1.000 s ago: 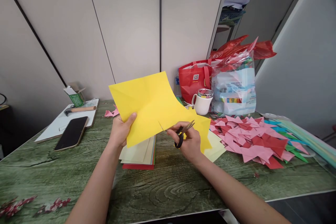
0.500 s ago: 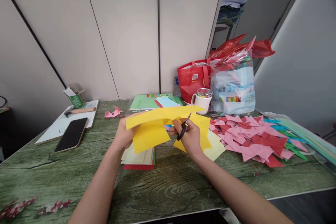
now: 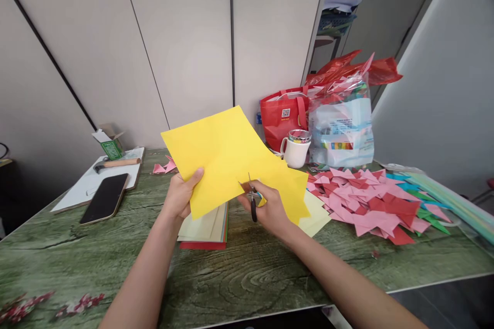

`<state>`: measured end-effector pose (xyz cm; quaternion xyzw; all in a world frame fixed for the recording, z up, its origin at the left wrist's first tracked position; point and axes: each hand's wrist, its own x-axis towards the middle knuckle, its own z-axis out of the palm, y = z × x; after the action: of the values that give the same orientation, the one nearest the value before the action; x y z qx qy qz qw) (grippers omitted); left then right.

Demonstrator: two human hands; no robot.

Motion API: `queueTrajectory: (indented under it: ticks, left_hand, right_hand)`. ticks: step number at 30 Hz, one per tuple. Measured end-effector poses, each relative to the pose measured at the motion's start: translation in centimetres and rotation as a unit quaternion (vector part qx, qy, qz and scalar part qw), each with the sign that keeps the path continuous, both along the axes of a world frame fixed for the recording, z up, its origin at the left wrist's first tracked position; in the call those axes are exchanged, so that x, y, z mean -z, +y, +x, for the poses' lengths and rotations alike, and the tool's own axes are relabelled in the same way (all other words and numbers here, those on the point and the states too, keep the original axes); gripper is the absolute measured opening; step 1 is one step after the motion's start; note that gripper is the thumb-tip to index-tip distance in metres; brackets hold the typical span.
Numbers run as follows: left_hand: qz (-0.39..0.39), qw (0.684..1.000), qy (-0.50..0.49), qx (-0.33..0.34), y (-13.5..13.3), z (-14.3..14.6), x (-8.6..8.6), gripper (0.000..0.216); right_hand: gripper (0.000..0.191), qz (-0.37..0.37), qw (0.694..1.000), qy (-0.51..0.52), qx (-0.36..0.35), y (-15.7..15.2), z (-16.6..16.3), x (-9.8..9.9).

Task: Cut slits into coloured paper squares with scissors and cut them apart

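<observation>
A large yellow paper sheet (image 3: pixel 208 154) is raised above the table, tilted so its broad face shows. My left hand (image 3: pixel 182 191) pinches its lower left edge, thumb on top. In my right hand (image 3: pixel 270 208) is a pair of scissors (image 3: pixel 253 203) with black handles, fingers closed around them. The blades are at the sheet's lower right edge, where a short slit shows. Below my right hand lies another yellow paper (image 3: pixel 299 190), over a pale cream sheet (image 3: pixel 317 216). A stack of coloured paper (image 3: pixel 203 229) sits beneath the raised sheet, partly hidden.
Right of my hands spreads a heap of pink and red folded paper pieces (image 3: pixel 366 198). Behind stand a white mug (image 3: pixel 296 153), a red bag (image 3: pixel 280 121) and a filled plastic bag (image 3: pixel 341 131). A phone (image 3: pixel 105 198) and a hammer (image 3: pixel 118 163) lie at the left.
The yellow sheet has swung from nearly edge-on to a flatter, open face, its far edge rising. My right hand with the scissors has moved left and slightly down to the sheet's lower edge.
</observation>
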<state>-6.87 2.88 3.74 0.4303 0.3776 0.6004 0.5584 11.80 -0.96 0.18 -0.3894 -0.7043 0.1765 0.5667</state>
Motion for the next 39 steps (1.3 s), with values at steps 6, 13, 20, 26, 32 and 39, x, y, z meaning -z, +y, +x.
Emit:
queueTrajectory:
  ticks: [6,13,20,26,32,39]
  left_hand:
    - [0.025,1.0,0.004,-0.018,-0.3,-0.1,-0.6,0.039]
    - [0.051,0.997,-0.012,-0.064,-0.2,-0.4,-0.9,0.036]
    - [0.049,0.993,-0.046,-0.093,0.0,-0.6,-1.2,0.037]
    - [0.05,0.995,-0.05,-0.07,-0.3,-0.4,-1.2,0.038]
    - [0.064,0.997,-0.02,-0.029,-0.5,0.0,-0.8,0.037]
    - [0.101,0.994,-0.007,-0.029,-0.4,0.0,-0.6,0.035]
  right_hand:
    - [0.019,-0.129,0.984,-0.027,-0.119,0.2,-0.1,0.2]
    - [0.037,-0.253,0.936,0.045,-0.241,0.2,0.0,0.2]
    - [0.032,-0.295,0.899,0.067,-0.316,0.2,0.1,0.4]
    - [0.031,-0.28,0.908,0.058,-0.305,0.2,0.1,0.5]
    - [0.03,-0.279,0.918,0.064,-0.273,0.2,0.0,0.2]
    - [0.029,-0.307,0.895,0.088,-0.312,0.0,0.0,-0.5]
